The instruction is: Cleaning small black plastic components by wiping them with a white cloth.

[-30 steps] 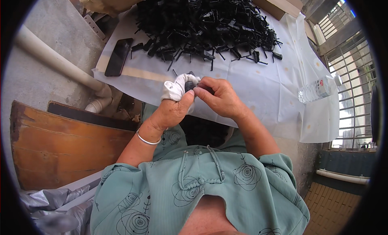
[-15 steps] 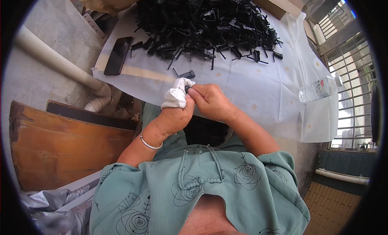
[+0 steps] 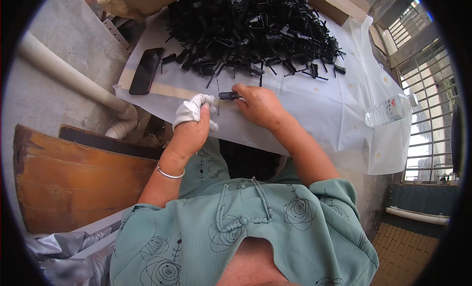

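Note:
My right hand [image 3: 261,105] reaches over the near part of the table and pinches a small black plastic part [image 3: 228,95] between thumb and fingertips. A thin black strip [image 3: 218,89] stands out across the left end of that part. To its left, my left hand [image 3: 196,126] is closed, with a white cloth [image 3: 189,111] wrapped over its fingers and the bare thumb pressed against it. Whether anything else sits inside the cloth is hidden. Beyond both hands lies a large heap of similar black plastic parts [image 3: 246,35] with thin legs.
A whitish plastic sheet [image 3: 314,119] covers the table. On it lie a dark phone [image 3: 146,71] at left and a clear bottle [image 3: 388,110] on its side at right. Cardboard [image 3: 339,5] borders the heap. A wooden board [image 3: 83,178] and a pipe [image 3: 69,72] are at left.
My hands were together and have come apart. The left one moved left and nearer with the cloth; the right one moved forward, now gripping a black part where one lay on the sheet.

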`<state>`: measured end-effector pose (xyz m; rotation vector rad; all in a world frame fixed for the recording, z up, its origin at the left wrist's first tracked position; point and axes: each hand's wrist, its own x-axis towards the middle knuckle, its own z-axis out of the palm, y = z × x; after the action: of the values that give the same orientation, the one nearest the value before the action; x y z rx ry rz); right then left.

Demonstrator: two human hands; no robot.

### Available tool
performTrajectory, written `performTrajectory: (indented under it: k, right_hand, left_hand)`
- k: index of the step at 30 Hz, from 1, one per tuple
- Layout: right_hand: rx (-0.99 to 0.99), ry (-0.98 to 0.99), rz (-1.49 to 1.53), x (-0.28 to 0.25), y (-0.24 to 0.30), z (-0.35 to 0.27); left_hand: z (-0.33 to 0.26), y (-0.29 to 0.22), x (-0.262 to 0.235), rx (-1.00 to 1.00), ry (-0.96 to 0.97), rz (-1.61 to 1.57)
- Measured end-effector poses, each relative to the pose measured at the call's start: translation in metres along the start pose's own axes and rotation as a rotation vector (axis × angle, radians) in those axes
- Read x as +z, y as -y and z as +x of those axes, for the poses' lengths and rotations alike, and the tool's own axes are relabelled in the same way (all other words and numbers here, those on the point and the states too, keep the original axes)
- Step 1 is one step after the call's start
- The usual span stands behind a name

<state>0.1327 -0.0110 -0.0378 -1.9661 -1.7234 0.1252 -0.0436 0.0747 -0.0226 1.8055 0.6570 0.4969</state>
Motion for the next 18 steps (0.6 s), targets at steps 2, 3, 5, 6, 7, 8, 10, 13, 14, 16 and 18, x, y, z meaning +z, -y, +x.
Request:
performTrajectory:
  k: [2,3,5,6,7,8,10,13,14,16,18]
  right_hand:
    - [-0.084,-0.063,0.080,-0.008,0.008,-0.005]
    - [-0.162,-0.129,0.159,-0.013,0.013,-0.007]
    - [-0.196,-0.076,0.074,-0.025,0.025,-0.012]
    - [-0.231,-0.024,-0.008,-0.028,0.027,-0.013]
    - [-0.229,-0.068,0.060,-0.029,0.027,-0.014]
    - [-0.230,-0.068,0.058,-0.032,0.028,-0.014]
    - [-0.192,-0.117,0.363,-0.043,0.032,-0.017]
    - [-0.175,-0.200,0.424,-0.041,0.050,-0.020]
    - [-0.172,-0.202,0.426,-0.037,0.049,-0.020]
    - [0.109,-0.322,0.490,-0.026,0.042,-0.019]
    - [0.234,-0.257,0.612,-0.026,0.037,-0.017]
  left_hand:
    - [0.002,-0.001,-0.002,-0.239,-0.017,-0.325]
    - [0.002,0.000,-0.002,-0.240,-0.021,-0.327]
    - [0.005,0.000,0.002,-0.380,0.084,-0.839]
    - [0.006,-0.001,0.004,-0.448,0.139,-1.095]
    - [0.008,-0.008,0.006,-0.407,0.176,-1.094]
    - [0.009,-0.006,0.008,-0.405,0.176,-1.095]
    - [0.011,0.000,0.012,-0.204,0.243,-0.969]
    - [0.008,-0.008,0.023,-0.121,0.088,-0.700]
    - [0.006,-0.011,0.025,-0.060,0.031,-0.572]
    - [0.002,-0.019,0.022,-0.028,0.082,-0.574]
    - [-0.001,-0.021,0.023,0.004,0.133,-0.578]
